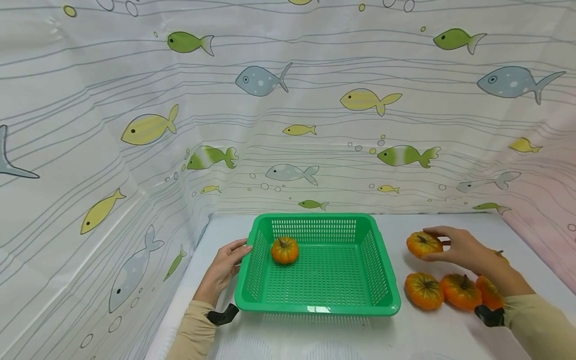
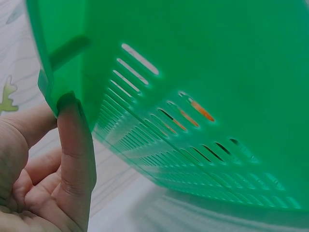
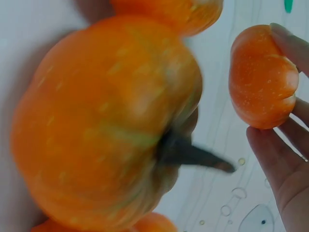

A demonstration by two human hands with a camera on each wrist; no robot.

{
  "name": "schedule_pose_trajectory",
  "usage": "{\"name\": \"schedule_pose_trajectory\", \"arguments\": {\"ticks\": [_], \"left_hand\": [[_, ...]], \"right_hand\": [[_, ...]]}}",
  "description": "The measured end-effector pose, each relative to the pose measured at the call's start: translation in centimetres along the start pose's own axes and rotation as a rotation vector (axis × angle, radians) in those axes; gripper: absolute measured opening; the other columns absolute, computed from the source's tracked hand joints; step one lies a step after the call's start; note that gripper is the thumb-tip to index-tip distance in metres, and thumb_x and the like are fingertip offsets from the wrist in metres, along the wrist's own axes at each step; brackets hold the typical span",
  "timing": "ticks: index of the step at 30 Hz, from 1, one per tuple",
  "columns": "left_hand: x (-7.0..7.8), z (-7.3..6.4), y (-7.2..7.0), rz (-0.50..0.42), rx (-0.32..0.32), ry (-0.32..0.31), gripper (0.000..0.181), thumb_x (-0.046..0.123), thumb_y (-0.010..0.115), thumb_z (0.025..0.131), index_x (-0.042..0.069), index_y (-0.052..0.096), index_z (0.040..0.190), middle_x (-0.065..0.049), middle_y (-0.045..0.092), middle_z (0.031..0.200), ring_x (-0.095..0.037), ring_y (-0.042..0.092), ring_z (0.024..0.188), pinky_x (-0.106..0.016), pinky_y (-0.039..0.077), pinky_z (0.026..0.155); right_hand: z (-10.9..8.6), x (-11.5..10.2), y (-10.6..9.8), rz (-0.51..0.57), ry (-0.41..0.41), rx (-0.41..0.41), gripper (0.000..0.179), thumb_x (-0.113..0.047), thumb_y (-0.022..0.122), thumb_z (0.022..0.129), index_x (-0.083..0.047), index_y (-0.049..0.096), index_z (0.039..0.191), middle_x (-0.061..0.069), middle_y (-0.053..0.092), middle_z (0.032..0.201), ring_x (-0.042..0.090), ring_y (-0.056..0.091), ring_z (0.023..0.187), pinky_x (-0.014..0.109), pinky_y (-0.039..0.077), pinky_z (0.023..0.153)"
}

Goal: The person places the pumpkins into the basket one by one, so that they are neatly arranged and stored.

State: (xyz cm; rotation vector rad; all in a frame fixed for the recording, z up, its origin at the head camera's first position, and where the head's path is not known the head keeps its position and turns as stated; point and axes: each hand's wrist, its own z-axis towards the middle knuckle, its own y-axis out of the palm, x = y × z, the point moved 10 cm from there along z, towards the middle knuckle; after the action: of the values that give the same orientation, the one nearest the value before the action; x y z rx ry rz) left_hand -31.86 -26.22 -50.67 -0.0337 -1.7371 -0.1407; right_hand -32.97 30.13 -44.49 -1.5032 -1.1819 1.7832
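Observation:
A green plastic basket (image 1: pixel 315 310) with slotted walls stands mid-table, and one small orange pumpkin (image 1: pixel 285 250) sits inside toward its left wall. My left hand (image 1: pixel 227 265) pinches the basket's left rim between thumb and fingers; the left wrist view shows this grip on the rim (image 2: pixel 46 87) close up. To the right of the basket, my right hand (image 1: pixel 463 250) holds another small pumpkin (image 1: pixel 423 244), thumb on one side and fingers on the other. The right wrist view shows that held pumpkin (image 3: pixel 263 77) apart from the others.
Several more pumpkins lie on the white table right of the basket, including a near one (image 1: pixel 424 291) and a middle one (image 1: pixel 461 292); some are partly behind my right forearm. A fish-patterned sheet (image 1: pixel 324 140) rises behind and at both sides.

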Motion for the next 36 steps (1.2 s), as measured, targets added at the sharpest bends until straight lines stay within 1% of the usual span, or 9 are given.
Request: {"name": "schedule_pose_trajectory", "arguments": {"ticks": [7,14,17,23,32,36], "left_hand": [[0.1,0.0,0.0,0.006,-0.005,0.003,0.056,0.017,0.064,0.104,-0.004,0.043,0.151,0.005,0.073,0.111,-0.008,0.075,0.092,-0.026,0.066,0.079],[0.1,0.0,0.0,-0.001,0.004,0.000,0.054,0.016,0.064,0.104,-0.004,0.044,0.150,0.005,0.073,0.110,-0.008,0.076,0.091,-0.025,0.066,0.077],[0.1,0.0,0.0,-0.003,0.005,-0.002,0.054,0.016,0.064,0.104,-0.004,0.044,0.150,0.005,0.074,0.110,-0.008,0.076,0.091,-0.025,0.066,0.077],[0.1,-0.1,0.0,-0.003,0.002,-0.004,0.055,0.017,0.064,0.104,-0.004,0.044,0.151,0.006,0.074,0.110,-0.008,0.076,0.091,-0.025,0.066,0.078],[0.0,0.0,0.0,-0.008,-0.006,-0.001,0.054,0.016,0.063,0.104,-0.005,0.043,0.150,0.007,0.074,0.107,-0.007,0.075,0.090,-0.025,0.065,0.077],[0.0,0.0,0.0,-0.002,-0.010,0.003,0.054,0.016,0.063,0.104,-0.005,0.044,0.150,0.007,0.074,0.107,-0.007,0.075,0.091,-0.025,0.065,0.077]], "right_hand": [[0.7,-2.1,-0.2,0.012,-0.058,0.016,0.087,-0.052,0.086,0.080,0.000,0.057,0.143,0.026,0.063,0.136,0.045,0.060,0.122,0.061,0.058,0.098],[1.3,-4.1,-1.0,0.042,-0.071,0.021,0.088,-0.054,0.086,0.079,-0.004,0.057,0.144,0.022,0.063,0.139,0.043,0.060,0.125,0.059,0.057,0.100],[1.6,-5.1,-1.2,0.037,-0.103,0.029,0.087,-0.053,0.086,0.080,-0.003,0.057,0.144,0.023,0.063,0.138,0.043,0.060,0.124,0.058,0.058,0.100],[2.5,-7.3,-1.6,0.039,-0.180,0.057,0.083,-0.049,0.088,0.080,-0.002,0.058,0.143,0.019,0.064,0.137,0.039,0.061,0.124,0.055,0.058,0.100],[3.9,-10.6,-1.3,0.049,-0.264,0.054,0.078,-0.041,0.090,0.081,-0.002,0.059,0.141,0.016,0.065,0.137,0.038,0.061,0.126,0.053,0.059,0.099],[4.4,-12.3,-1.1,0.049,-0.304,0.058,0.075,-0.038,0.091,0.079,-0.003,0.062,0.138,0.015,0.064,0.138,0.036,0.061,0.126,0.050,0.061,0.097]]}}
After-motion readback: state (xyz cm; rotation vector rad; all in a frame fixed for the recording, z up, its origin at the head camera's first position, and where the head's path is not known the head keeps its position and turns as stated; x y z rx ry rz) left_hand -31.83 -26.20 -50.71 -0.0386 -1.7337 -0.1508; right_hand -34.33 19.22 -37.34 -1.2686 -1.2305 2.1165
